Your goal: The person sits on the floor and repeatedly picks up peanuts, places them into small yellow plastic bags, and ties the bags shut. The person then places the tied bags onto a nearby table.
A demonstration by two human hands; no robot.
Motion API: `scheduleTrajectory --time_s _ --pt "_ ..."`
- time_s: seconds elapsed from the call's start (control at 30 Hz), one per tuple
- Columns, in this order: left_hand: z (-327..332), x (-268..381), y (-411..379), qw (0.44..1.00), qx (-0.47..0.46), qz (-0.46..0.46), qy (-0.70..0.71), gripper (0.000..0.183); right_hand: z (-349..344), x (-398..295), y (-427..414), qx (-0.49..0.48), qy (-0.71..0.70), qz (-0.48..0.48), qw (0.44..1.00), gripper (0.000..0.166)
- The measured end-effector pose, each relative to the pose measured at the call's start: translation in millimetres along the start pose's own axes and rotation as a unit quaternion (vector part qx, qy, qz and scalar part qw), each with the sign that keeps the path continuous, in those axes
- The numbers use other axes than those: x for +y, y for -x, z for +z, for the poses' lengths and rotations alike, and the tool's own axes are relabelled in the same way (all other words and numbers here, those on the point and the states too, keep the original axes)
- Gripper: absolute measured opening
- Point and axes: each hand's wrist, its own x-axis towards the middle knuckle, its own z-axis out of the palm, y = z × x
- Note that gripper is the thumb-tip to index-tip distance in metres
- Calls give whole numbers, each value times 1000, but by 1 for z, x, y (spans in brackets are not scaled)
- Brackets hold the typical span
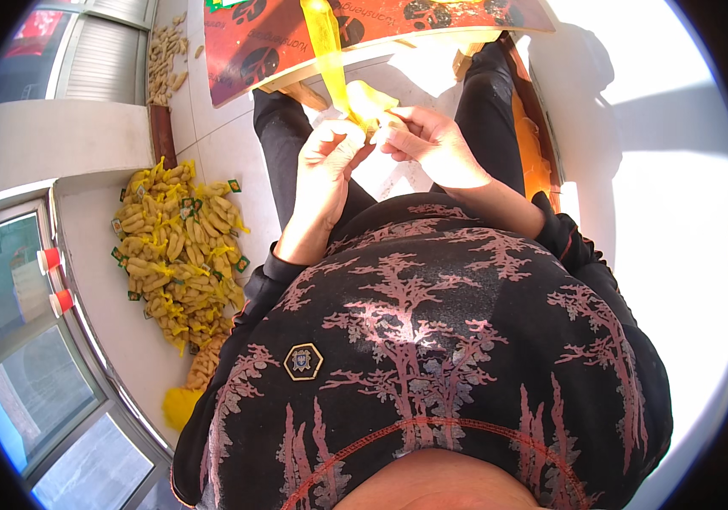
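Note:
Between my knees, my left hand (333,152) and my right hand (426,141) meet at the gathered end of a yellow mesh net bag (327,54). My left thumb and fingers pinch the netting from the left. On the right, my bent fingers grip the loose flap of the same netting. From my hands the long narrow part of the bag runs up over the edge of the red printed board (287,48). Bright sunlight washes out detail at my fingertips, so the exact fold of the net there is hidden.
To the left on the tiled floor lies a heap of peanuts in yellow net bags (179,248) with green tags. Loose peanuts (169,60) lie by the window farther up. Two red-and-white paper cups (50,260) stand along the window ledge. Wooden table supports (303,95) are near my legs.

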Motion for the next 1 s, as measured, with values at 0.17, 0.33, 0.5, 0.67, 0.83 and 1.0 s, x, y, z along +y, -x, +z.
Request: scheduleTrajectory --time_s 0.17,0.33,0.5,0.67,0.83,1.0 --pt "-13 2 -2 999 -22 -24 41 4 -2 -15 2 -71 56 29 995 30" --pt "-16 7 -3 997 -34 -29 58 5 -16 -18 -4 -5 220 -91 971 20" --pt "-11 6 -1 998 -33 -32 33 6 -9 -21 -12 37 383 -156 910 16" --pt "-9 7 -1 999 -7 -13 46 6 -6 -17 -16 4 469 -219 855 13" --pt "-12 5 -1 997 -20 -7 71 8 -9 -14 -12 10 435 -259 863 17" --pt "-15 3 2 998 -15 -30 51 7 5 -31 -7 49 472 -255 843 29"
